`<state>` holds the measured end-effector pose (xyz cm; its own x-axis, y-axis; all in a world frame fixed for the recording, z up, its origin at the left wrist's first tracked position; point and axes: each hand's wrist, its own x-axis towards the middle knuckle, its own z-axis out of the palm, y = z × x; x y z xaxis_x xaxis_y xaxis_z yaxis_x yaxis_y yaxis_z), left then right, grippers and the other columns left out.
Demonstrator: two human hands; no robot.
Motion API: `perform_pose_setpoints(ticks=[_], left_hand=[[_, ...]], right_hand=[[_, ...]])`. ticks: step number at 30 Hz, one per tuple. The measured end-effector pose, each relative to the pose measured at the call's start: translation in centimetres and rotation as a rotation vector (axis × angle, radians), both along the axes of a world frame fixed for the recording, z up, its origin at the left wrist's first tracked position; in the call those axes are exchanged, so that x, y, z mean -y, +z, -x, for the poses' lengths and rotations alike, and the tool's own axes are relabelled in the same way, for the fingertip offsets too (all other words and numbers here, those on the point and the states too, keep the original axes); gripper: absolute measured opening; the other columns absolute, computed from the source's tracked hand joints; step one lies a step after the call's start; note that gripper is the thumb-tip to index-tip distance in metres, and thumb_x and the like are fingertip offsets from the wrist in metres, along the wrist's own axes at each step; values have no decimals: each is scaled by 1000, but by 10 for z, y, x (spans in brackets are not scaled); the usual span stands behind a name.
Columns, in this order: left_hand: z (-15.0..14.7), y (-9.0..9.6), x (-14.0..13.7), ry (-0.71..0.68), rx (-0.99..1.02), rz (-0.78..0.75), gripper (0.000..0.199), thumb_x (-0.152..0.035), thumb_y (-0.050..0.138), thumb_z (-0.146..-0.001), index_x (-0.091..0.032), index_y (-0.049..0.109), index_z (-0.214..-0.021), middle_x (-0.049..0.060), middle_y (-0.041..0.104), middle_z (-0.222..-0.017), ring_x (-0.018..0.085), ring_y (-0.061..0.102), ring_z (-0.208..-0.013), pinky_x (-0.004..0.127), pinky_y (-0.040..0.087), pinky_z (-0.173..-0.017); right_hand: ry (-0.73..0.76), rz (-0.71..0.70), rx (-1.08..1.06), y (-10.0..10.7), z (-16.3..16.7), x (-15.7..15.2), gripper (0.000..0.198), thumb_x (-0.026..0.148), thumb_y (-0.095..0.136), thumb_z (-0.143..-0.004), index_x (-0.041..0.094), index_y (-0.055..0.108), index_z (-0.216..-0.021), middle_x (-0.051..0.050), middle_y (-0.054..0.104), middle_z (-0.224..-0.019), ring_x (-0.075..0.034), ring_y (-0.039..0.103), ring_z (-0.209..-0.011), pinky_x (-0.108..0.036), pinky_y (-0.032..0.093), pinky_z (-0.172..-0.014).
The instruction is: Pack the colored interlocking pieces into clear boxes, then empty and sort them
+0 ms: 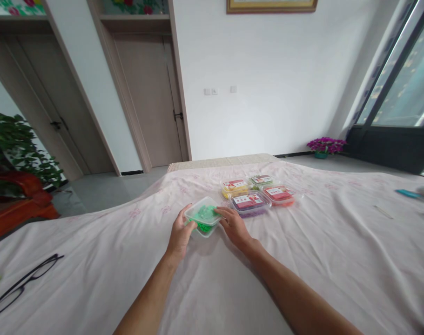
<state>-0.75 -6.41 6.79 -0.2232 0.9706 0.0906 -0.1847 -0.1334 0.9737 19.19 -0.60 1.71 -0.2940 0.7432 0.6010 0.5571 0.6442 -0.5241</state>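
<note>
We record a pair of black-framed glasses [21, 284] lying near the bed's [302, 260] near left edge, on a pale pink sheet.

Toward the middle of the bed, both of our hands grip one clear plastic box of green pieces [203, 216]. The left hand [179, 232] clasps its left end, thumb over the top rim and fingers underneath. The right hand [234, 225] closes on the right end, fingers laid along the lid edge. The box sits tilted, its left side low; whether it touches the sheet we cannot tell.

In our judgement the hold is best kept at the two short ends, with even pressure, and the box levelled so that the loose pieces do not slide to one side. The lid looks thin and flexible, so squeezing it could pop it free.

The box is shallow, rectangular and transparent, showing bright green contents; no label is visible on it.

Just beyond the right hand stand four similar boxes in a close cluster: a purple box [250, 203], an orange-red box [279, 195], a yellow box [235, 187] and a green-tinted box [262, 180], each with a red and white label.

A turquoise item [409, 193] lies at the far right edge.
</note>
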Motion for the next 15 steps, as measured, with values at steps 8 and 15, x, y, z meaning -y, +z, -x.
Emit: perform_pose_setpoints(ticks=[8, 15], left_hand=[[-1, -23, -7, 113, 7, 71, 55, -19, 58, -66, -15, 62, -121, 6, 72, -104, 21, 67, -94, 32, 52, -83], [0, -50, -14, 220, -150, 41, 44, -26, 56, -73, -14, 66, -114, 9, 73, -102, 25, 67, -97, 34, 53, -84]], right_hand=[[-146, -74, 116, 16, 2, 7, 23, 23, 51, -97, 22, 72, -106, -6, 70, -102, -21, 58, -95, -34, 46, -89], [-303, -43, 343, 29, 4, 19, 21, 27, 50, -98, 25, 69, -106, -6, 68, -101, -22, 56, -96, -29, 44, -81]])
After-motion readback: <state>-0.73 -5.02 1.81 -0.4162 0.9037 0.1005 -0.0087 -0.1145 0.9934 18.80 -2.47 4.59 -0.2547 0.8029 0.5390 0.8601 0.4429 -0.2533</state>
